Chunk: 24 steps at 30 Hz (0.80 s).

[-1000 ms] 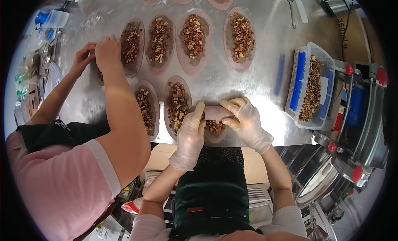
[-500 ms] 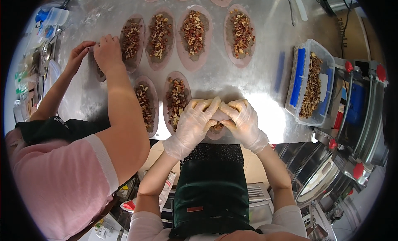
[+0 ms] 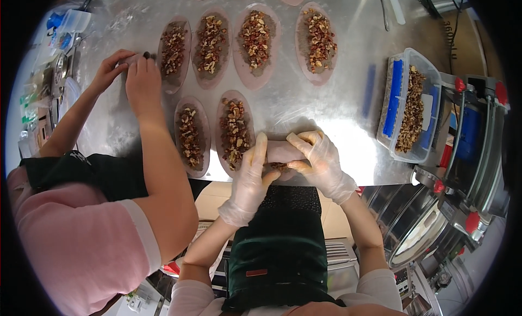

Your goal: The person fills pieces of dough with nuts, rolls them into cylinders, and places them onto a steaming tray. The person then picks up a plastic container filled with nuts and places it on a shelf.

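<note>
Rolling a soft pink dough piece (image 3: 283, 153) at the near edge of the steel surface (image 3: 348, 131), the gloved left hand (image 3: 251, 177) and right hand (image 3: 321, 158) curl around its ends. It looks limp and tearable, its nut filling loose; support from both ends.

A shiny stainless-steel counter (image 3: 337, 107) fills the upper frame, glaring with reflected light; a round steel machine (image 3: 421, 229) sits lower right.

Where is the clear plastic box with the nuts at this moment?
In the head view, the clear plastic box stands on the right side of the steel table, beside a machine with red knobs, right of the gloved right hand.
</note>
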Each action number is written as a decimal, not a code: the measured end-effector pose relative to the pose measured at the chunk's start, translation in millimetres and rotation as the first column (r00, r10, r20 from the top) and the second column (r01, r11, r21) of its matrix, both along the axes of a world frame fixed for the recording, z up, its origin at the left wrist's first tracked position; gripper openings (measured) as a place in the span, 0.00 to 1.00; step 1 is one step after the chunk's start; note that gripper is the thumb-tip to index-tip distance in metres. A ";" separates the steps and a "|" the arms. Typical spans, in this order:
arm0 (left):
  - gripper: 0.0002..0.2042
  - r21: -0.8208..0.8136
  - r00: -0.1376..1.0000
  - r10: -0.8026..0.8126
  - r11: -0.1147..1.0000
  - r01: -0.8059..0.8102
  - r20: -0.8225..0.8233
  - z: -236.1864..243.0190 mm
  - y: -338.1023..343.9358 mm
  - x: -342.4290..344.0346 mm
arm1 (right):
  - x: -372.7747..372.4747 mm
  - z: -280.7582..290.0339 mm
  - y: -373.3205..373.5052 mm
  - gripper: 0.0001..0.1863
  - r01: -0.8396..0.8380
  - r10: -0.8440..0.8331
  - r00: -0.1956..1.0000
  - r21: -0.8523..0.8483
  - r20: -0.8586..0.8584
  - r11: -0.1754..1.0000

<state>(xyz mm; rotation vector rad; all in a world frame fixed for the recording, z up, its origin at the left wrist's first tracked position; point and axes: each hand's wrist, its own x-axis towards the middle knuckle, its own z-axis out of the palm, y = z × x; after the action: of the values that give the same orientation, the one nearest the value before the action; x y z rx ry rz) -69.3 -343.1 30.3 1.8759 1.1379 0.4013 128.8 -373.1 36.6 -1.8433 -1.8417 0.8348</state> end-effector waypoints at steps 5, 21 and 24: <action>0.50 -0.113 0.981 0.178 0.979 -0.169 0.076 -3.0 -13.6 19.2 | -1.0 -7.4 -5.4 0.32 0.026 -0.024 0.999 0.052 -0.036 0.998; 0.42 0.191 0.975 -0.143 0.966 0.175 -0.167 13.2 22.0 14.5 | -5.5 -24.9 -22.0 0.32 -0.020 0.027 0.999 0.293 -0.019 0.956; 0.36 0.187 0.962 -0.218 0.951 0.247 -0.164 5.3 20.9 10.0 | -5.2 -8.0 -13.9 0.33 0.032 -0.009 0.991 0.170 -0.130 0.985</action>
<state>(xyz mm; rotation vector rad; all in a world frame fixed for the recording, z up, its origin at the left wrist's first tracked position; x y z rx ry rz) -59.3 -322.2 35.6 2.2231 0.9790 0.2624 123.6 -387.0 28.6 -1.6598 -1.7536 0.7440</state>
